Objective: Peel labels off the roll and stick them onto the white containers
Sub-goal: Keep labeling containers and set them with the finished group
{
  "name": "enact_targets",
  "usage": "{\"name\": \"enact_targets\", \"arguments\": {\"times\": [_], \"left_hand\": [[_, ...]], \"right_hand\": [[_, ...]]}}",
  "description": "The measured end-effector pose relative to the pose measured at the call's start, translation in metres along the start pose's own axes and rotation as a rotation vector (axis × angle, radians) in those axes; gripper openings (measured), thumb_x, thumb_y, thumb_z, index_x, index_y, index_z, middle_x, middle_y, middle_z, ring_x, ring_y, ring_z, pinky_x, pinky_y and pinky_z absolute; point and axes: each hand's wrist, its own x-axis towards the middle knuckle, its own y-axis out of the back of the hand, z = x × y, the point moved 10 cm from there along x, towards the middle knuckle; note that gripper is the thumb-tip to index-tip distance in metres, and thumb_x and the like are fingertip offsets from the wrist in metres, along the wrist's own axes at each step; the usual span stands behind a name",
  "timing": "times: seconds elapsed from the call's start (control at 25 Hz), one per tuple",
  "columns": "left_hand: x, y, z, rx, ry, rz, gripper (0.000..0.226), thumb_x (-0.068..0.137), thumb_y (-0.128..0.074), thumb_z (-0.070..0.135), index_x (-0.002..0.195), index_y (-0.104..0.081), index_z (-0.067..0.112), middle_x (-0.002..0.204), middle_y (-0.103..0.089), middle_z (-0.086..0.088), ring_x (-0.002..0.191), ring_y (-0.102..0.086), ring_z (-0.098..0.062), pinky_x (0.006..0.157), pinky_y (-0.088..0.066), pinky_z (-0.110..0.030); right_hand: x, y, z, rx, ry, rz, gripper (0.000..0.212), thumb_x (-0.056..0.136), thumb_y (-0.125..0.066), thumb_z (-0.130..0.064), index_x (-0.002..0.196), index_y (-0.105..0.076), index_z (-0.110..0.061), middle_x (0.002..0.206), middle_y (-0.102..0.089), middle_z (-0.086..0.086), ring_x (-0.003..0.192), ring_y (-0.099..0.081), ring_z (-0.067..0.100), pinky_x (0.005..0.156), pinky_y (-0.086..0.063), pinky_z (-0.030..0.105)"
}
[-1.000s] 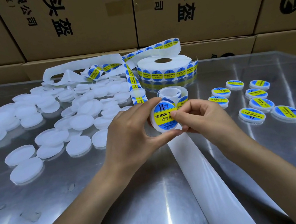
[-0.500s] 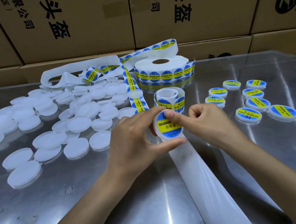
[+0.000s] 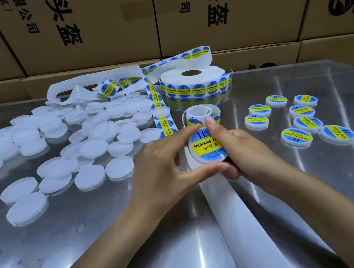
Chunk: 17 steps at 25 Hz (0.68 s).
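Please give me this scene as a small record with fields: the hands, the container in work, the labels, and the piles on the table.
left hand: holds the container by its rim, between forefinger and thumb
right hand: holds the container, thumb pressing on its label
container in work: white, round, blue and yellow label on its face
label roll: behind the hands, strip unwound
unlabelled containers: pile on the left
labelled containers: eight, on the right
table: shiny metal

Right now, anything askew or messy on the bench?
Yes. The label strip off the roll runs loose and twisted across the heaped unlabelled containers, and spent backing paper trails toward the near edge. The eight labelled containers sit tidy on the right.
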Motion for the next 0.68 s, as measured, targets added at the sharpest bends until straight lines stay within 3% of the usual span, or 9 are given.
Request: {"name": "enact_targets", "arguments": {"times": [0.08,0.16,0.36,0.56,0.68], "left_hand": [[-0.001,-0.013,-0.002,0.066,0.009,-0.108,0.079,0.067,-0.068,0.057,0.130,-0.055,0.011,0.129,-0.059,0.004,0.115,-0.057,-0.005,0.096,-0.043,-0.020],[-0.002,-0.024,0.006,0.105,-0.050,-0.207,0.077,0.077,-0.059,0.054,0.136,-0.046,0.007,0.144,-0.043,-0.004,0.132,-0.042,-0.013,0.109,-0.034,-0.028],[-0.002,-0.026,0.023,0.146,-0.180,-0.195,0.052,0.087,-0.052,0.034,0.127,-0.056,0.001,0.136,-0.052,-0.012,0.129,-0.047,-0.029,0.101,-0.045,-0.048],[-0.004,-0.023,0.028,0.081,-0.255,-0.089,0.035,0.088,-0.056,0.020,0.115,-0.066,0.000,0.122,-0.063,-0.012,0.117,-0.058,-0.027,0.092,-0.052,-0.046],[-0.007,-0.018,0.027,0.029,-0.269,-0.032,0.023,0.086,-0.065,0.012,0.106,-0.071,0.003,0.113,-0.068,-0.009,0.108,-0.065,-0.022,0.088,-0.055,-0.041]], "right_hand": [[0.000,0.006,0.007,0.068,-0.057,0.062,0.066,0.090,-0.037,-0.063,0.042,-0.050,-0.020,0.039,-0.036,0.005,0.032,-0.028,0.013,0.036,-0.026,0.016],[0.000,0.007,0.011,0.143,-0.094,0.090,0.066,0.090,-0.038,-0.064,0.041,-0.054,-0.021,0.038,-0.039,0.001,0.031,-0.028,0.012,0.036,-0.026,0.016],[0.001,0.007,0.014,0.287,-0.100,0.129,0.060,0.090,-0.042,-0.060,0.046,-0.049,-0.021,0.034,-0.031,0.000,0.029,-0.025,0.011,0.037,-0.024,0.016],[0.003,0.005,0.018,0.294,-0.113,0.088,0.052,0.093,-0.041,-0.055,0.063,-0.050,-0.014,0.032,-0.030,0.001,0.029,-0.025,0.010,0.037,-0.023,0.018],[0.006,0.007,0.021,0.224,-0.112,0.080,0.053,0.094,-0.042,-0.053,0.057,-0.047,-0.015,0.035,-0.032,0.001,0.032,-0.026,0.011,0.038,-0.022,0.020]]}}
